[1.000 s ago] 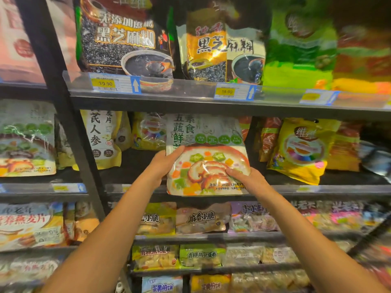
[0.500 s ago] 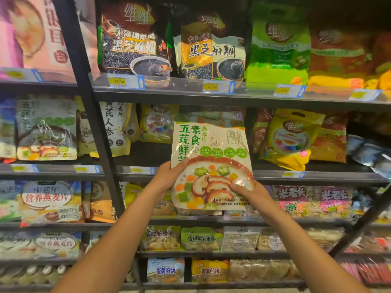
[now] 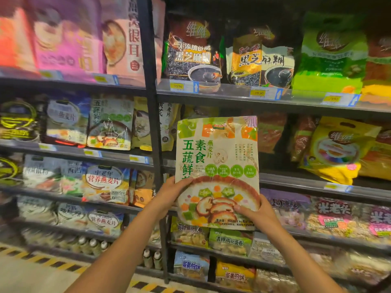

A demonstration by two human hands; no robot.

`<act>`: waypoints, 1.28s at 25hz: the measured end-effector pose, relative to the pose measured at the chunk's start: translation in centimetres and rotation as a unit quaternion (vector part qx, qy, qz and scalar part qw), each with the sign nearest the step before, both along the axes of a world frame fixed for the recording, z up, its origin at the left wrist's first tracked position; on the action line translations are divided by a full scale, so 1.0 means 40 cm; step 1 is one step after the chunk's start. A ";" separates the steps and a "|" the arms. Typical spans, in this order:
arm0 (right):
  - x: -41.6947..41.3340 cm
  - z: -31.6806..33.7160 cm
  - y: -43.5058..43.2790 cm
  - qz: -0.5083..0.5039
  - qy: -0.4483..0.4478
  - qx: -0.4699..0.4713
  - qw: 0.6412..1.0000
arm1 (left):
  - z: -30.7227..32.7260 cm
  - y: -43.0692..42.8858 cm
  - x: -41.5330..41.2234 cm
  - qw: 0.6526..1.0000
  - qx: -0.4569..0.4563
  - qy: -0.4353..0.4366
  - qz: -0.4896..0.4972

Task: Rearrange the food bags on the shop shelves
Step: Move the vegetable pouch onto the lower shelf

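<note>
Both hands hold one big oat bag [image 3: 218, 157] up in front of the shelves. The bag stands upright, just to the right of the black post [image 3: 150, 123]. The left hand [image 3: 169, 195] grips the bag's lower left edge, close beside the post, with the thumb on the front. The right hand [image 3: 257, 214] pinches the lower right corner, farther right of the post, with the thumb on the mushroom picture. The hands are apart, one on each side of the bag. Left of the post, a matching bag [image 3: 110, 123] with the same picture sits on a shelf. Right of the post and higher up, two black sesame bags [image 3: 192, 53] stand side by side, with a green bag [image 3: 332, 56] farther right. A yellow bag [image 3: 336, 149] leans far to the right of the post.
</note>
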State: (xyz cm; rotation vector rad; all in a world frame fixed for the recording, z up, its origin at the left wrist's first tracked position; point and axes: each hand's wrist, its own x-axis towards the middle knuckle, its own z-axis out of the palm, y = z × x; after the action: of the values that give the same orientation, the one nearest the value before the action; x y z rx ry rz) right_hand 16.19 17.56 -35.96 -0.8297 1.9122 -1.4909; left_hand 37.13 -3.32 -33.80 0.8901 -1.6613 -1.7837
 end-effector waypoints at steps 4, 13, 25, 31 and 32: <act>0.115 -0.030 -0.079 0.030 0.021 0.010 0.999 | -0.033 -0.047 0.159 0.999 0.022 0.008 0.038; 0.505 -0.061 -0.291 0.094 0.026 0.036 0.995 | -0.073 -0.176 0.595 0.994 0.043 0.021 0.098; 0.951 -0.118 -0.514 0.156 0.007 0.068 0.985 | -0.131 -0.320 1.078 0.980 0.059 0.014 0.191; 1.041 -0.140 -0.617 0.182 0.005 0.077 0.980 | -0.160 -0.391 1.184 0.974 0.055 0.023 0.220; 1.050 -0.148 -0.640 0.186 0.002 0.077 0.980 | -0.166 -0.410 1.195 0.972 0.056 0.022 0.226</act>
State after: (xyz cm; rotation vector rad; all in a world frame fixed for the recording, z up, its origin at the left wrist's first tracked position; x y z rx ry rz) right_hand 58.21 -8.03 -41.87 -1.0502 1.7324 -1.1030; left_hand 84.95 -19.70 -40.43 1.1616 -1.2143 -1.5753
